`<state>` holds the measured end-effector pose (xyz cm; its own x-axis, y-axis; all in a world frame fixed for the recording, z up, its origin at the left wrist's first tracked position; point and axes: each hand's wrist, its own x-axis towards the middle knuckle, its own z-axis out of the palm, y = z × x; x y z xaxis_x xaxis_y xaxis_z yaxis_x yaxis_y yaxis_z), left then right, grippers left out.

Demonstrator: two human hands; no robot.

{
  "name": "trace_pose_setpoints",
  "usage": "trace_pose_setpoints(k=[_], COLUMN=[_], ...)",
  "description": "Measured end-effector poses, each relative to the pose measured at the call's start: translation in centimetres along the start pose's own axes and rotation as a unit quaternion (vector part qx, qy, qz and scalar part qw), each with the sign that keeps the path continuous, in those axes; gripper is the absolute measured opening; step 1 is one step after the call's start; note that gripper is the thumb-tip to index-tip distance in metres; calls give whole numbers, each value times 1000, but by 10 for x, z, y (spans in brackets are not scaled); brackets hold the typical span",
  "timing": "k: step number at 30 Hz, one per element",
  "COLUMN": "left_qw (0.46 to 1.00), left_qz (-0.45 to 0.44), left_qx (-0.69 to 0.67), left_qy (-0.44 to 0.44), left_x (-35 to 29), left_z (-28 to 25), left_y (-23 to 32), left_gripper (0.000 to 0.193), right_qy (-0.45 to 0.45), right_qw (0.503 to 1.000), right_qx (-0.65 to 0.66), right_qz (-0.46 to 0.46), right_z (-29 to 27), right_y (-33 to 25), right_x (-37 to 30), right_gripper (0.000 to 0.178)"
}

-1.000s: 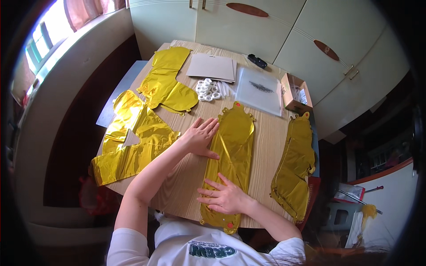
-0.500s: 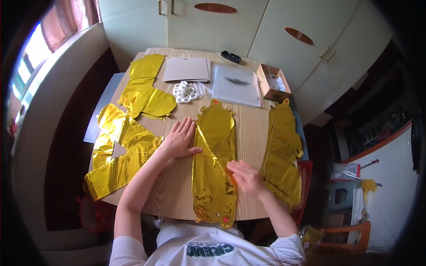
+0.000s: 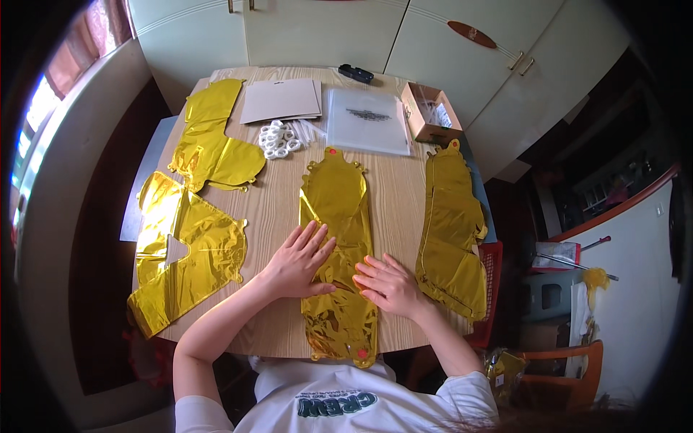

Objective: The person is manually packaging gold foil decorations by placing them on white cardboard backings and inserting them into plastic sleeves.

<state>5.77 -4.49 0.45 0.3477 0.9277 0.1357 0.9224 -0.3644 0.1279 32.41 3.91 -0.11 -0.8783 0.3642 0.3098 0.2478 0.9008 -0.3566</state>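
A flat gold foil balloon point(image 3: 334, 187), folded into a long strip, lies lengthwise on the table in front of me. My left hand point(image 3: 299, 261) rests palm down on its left side, fingers spread and pointing away from me. Against its right edge lies my right hand point(image 3: 390, 286), also palm down with the fingers stretched out. Neither hand grips anything. Small red spots mark the strip's far and near ends. Another folded gold foil balloon point(image 3: 453, 231) is to the right. Two more spread out at the left: an angular one with a triangular hole point(image 3: 206, 249) and a curved one point(image 3: 209, 137).
Behind the strip are white ribbon rolls point(image 3: 278, 141), thin white straws point(image 3: 309, 133), grey cards point(image 3: 278, 103) and clear plastic bags point(image 3: 369, 130). A small open box point(image 3: 432, 130) and a black object point(image 3: 355, 73) sit at the back. A wooden chair point(image 3: 588, 375) stands at the lower right.
My left hand has slid toward me along the strip and further onto it. The right hand's fingers have spread at the right edge. The whole view has shifted slightly.
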Motion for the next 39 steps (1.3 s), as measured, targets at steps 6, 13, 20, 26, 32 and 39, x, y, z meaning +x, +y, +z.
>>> trace_pose_setpoints(k=[6,13,20,26,32,39], left_qw=[1000,1000,1000,1000,1000,1000], left_qz=[-4,-8,-6,-7,-1,-4], left_qx=[-9,-8,1,18,4,-2], left_qy=[-3,-13,-18,-24,-14,-18], left_x=[1,1,1,1,3,1], left_z=[2,2,3,1,1,0], left_y=[-2,-1,-1,-1,-1,-1], left_gripper=[97,98,98,96,97,97], right_qy=[-5,39,35,79,98,102], right_qw=[1000,998,992,988,985,983], right_qx=[-8,-41,30,-58,-89,-90], right_qz=[-7,-40,-122,-117,-110,-124], right_z=[-1,-7,-17,3,9,6], right_y=[0,-16,-85,-86,-83,-83], right_x=[1,-19,-88,-111,-112,-110], right_gripper=[31,32,24,16,12,10])
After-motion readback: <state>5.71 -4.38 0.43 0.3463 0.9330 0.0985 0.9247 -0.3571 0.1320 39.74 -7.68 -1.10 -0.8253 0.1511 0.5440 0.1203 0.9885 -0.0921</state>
